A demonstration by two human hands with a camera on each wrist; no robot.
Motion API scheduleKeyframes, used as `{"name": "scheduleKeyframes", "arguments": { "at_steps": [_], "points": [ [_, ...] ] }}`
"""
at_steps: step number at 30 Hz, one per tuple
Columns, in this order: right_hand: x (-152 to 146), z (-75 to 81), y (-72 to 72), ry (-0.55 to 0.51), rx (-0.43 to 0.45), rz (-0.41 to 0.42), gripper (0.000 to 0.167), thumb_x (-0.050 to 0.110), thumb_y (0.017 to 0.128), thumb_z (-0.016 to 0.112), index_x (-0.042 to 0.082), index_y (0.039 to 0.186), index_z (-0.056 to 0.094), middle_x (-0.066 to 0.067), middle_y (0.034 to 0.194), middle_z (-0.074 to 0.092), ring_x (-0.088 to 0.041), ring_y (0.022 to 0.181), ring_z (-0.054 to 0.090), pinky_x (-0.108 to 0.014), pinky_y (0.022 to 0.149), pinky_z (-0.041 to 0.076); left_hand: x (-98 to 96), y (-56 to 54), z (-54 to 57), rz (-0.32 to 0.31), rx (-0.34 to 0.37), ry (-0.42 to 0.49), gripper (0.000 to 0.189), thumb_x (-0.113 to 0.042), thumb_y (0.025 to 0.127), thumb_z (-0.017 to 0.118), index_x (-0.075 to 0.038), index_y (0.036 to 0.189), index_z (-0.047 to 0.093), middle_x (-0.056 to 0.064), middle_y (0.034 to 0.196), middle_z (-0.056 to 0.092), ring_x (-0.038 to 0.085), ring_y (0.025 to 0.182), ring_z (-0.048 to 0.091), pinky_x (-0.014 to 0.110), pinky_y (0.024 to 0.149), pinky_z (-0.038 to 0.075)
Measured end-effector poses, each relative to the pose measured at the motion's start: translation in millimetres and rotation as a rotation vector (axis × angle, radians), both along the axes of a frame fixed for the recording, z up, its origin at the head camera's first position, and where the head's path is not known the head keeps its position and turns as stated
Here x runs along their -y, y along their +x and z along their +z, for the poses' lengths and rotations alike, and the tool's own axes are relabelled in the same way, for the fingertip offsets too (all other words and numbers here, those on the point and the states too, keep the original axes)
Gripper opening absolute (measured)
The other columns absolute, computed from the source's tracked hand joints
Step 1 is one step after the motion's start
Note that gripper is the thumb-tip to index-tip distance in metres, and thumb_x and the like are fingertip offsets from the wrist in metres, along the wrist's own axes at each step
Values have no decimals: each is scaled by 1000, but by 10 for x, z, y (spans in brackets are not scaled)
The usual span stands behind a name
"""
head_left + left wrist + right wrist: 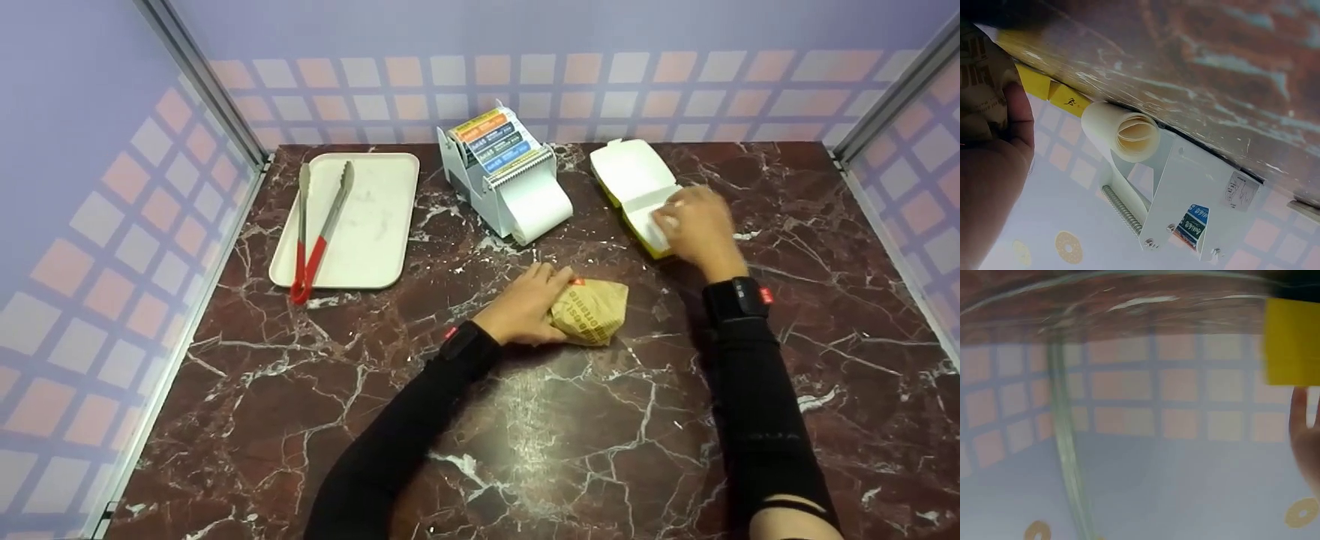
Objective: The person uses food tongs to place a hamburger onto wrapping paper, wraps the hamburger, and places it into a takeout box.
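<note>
My left hand [529, 306] holds a tan paper-wrapped food packet [592, 311] on the table, thumb along its near side and fingers over the far side. Brown lettering runs across the wrapper, and what is inside is hidden. In the left wrist view, the thumb lies against the wrapper [982, 84]. Blurred, my right hand [697, 229] is over the front right side of an opened clamshell food box [634, 169], white inside and yellow outside. Its fingertips reach in past the rim; their grip is unclear. In the right wrist view, fingers [1298, 413] show beside the yellow box wall [1294, 343].
A white label dispenser [491, 176] with a hanging paper roll [536, 210] stands at the back middle. Red-handled tongs [302, 274] lie on a cream tray [375, 225] at left. Patterned wall panels [525, 75] enclose the dark marbled table [525, 450].
</note>
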State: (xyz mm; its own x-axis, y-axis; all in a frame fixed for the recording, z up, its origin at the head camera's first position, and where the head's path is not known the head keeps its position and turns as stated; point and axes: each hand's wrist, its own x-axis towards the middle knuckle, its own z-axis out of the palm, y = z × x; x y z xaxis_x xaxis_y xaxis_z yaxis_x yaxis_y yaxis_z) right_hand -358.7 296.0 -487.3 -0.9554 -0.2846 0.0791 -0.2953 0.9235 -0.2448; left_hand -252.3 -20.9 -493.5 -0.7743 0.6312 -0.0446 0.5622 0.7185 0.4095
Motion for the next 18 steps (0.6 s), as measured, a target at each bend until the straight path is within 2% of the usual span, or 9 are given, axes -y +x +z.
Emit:
{"name": "scheduleKeyframes", "arguments": {
  "at_steps": [2,4,7,9,12,15,18],
  "points": [
    [-123,17,5,-11,28,-48,64,49,110,35,-3,125,70,-25,147,54,-52,139,40,-69,119,26,2,-2,7,-5,-22,-1,94,-34,74,91,-11,150,42,14,134,54,29,128,52,48,121,40],
    [-230,15,17,-28,101,-71,66,51,109,35,-3,128,68,-26,154,47,-56,141,37,-71,117,28,11,-2,26,-9,-41,-5,93,-33,74,91,-11,150,43,13,134,53,29,127,52,47,119,42],
    [-322,-4,40,-62,185,-68,54,44,106,49,-2,125,71,-28,147,54,-58,131,46,-73,108,38,37,-2,80,-11,-62,-3,92,-30,74,91,-10,150,43,13,132,54,26,123,52,44,114,47],
    [-337,-15,59,-77,208,-70,43,34,99,61,-1,122,73,-28,139,61,-57,125,52,-70,104,42,63,-10,129,-8,-77,17,89,-30,74,91,-10,148,45,12,128,54,24,119,51,41,109,49],
    [-305,-19,129,-92,234,-78,38,24,89,68,3,119,76,-26,131,67,-52,119,59,-67,102,46,107,-28,210,5,-98,51,87,-33,73,91,-13,145,47,9,124,54,22,115,50,38,105,50],
    [-224,8,284,-71,270,-26,35,21,86,71,4,116,77,-25,125,71,-48,110,64,-65,97,50,149,-48,286,11,-116,75,86,-37,73,91,-14,142,47,10,124,54,23,116,49,40,107,49],
    [-100,77,524,-49,313,24,31,22,87,76,4,113,78,-23,122,72,-44,106,66,-65,95,51,183,-54,355,13,-120,108,87,-37,72,93,-13,142,47,12,128,55,26,122,50,47,117,43]
  ]
}}
